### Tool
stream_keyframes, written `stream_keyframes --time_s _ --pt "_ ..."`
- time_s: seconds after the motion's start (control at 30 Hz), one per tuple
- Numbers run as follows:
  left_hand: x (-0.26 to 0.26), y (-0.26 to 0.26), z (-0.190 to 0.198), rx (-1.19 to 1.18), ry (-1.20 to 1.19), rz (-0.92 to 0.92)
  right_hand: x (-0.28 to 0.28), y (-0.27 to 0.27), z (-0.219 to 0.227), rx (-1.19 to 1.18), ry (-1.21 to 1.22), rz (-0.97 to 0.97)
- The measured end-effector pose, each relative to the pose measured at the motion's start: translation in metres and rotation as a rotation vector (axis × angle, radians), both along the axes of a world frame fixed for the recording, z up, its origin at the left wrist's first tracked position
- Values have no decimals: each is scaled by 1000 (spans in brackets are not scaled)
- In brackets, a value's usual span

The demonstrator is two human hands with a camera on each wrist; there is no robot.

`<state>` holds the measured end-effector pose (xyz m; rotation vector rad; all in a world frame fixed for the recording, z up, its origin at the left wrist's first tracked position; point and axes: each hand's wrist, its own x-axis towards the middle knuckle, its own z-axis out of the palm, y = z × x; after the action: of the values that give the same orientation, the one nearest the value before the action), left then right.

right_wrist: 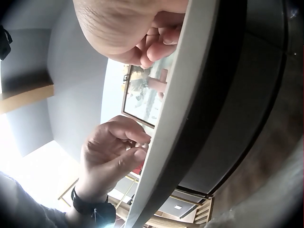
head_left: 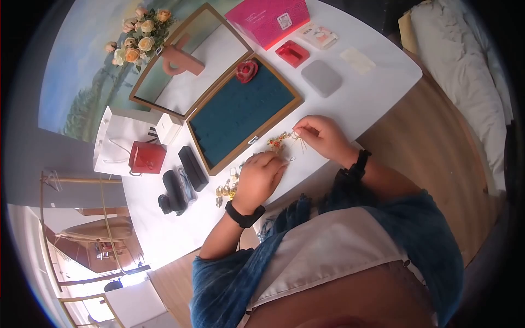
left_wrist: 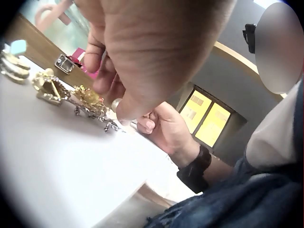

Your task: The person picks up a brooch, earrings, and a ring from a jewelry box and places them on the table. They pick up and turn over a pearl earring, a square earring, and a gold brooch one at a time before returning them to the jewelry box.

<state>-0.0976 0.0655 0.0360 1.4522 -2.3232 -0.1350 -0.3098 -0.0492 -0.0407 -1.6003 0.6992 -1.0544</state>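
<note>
My left hand (head_left: 260, 177) is over the front of the white table, thumb and fingertips together. In the left wrist view a small round pearl-like bead (left_wrist: 115, 104) shows at its thumb and fingers, and the rest of that piece is hidden. Close by, my right hand (head_left: 325, 139) pinches a thin gold loop with dangling strands (head_left: 299, 136); what kind of jewellery it is, I cannot tell. Gold and orange jewellery (head_left: 277, 142) lies between the hands. More gold pieces (head_left: 224, 191) lie left of my left hand, with an ornate gold piece (left_wrist: 88, 97) near its fingertips.
Behind the hands lies an open wooden case (head_left: 246, 112) with a dark green lining and a mirrored lid. A red heart-shaped item (head_left: 246, 71) sits in it. Black cases (head_left: 192, 168) and a red bag (head_left: 147, 157) stand left. A grey case (head_left: 321, 78) and pink box (head_left: 268, 22) are back right.
</note>
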Motion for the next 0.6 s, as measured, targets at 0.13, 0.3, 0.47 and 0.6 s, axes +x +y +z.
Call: stream_keyframes --time_s 0.13,0.3,0.47,0.6 --pt "-2 16 2 13 177 59 1 2 3 -2 40 -18" --pt "-3 35 -18 86 293 67 4 3 0 -46 81 -11" --pt "-6 35 -22 45 274 69 5 5 0 -98 121 -32" --pt "-5 34 -21 48 264 97 4 7 0 -99 139 -39"
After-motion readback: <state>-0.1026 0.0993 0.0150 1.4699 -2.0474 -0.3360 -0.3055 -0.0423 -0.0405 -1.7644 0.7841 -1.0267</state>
